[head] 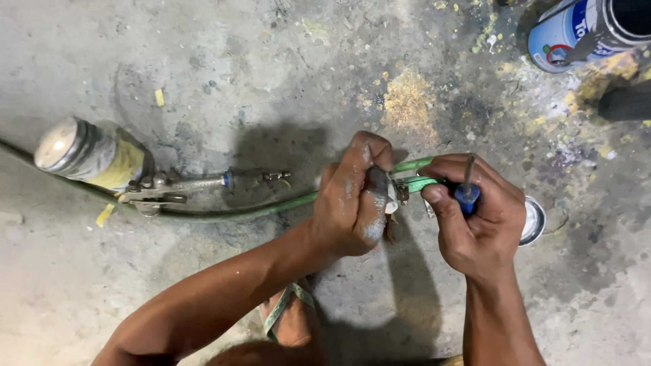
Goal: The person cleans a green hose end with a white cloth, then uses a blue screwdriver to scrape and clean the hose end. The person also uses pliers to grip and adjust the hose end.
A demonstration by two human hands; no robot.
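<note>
My left hand (352,200), smeared with pale paint, is closed around the end of a green hose (244,213) where a small metal clamp (401,191) sits. My right hand (478,220) pinches the hose on the clamp's other side (422,183) and also holds a screwdriver (468,190) with a blue handle, its metal shaft pointing up. The hose runs left along the concrete floor towards a spray gun (163,190) with a paint-caked cup (88,154), lying on its side.
A paint can (583,30) lies at the top right beside a dark brush-like thing (627,102). A round metal lid (534,220) rests just right of my right hand. My sandalled foot (291,318) is below my hands. Paint splashes stain the floor.
</note>
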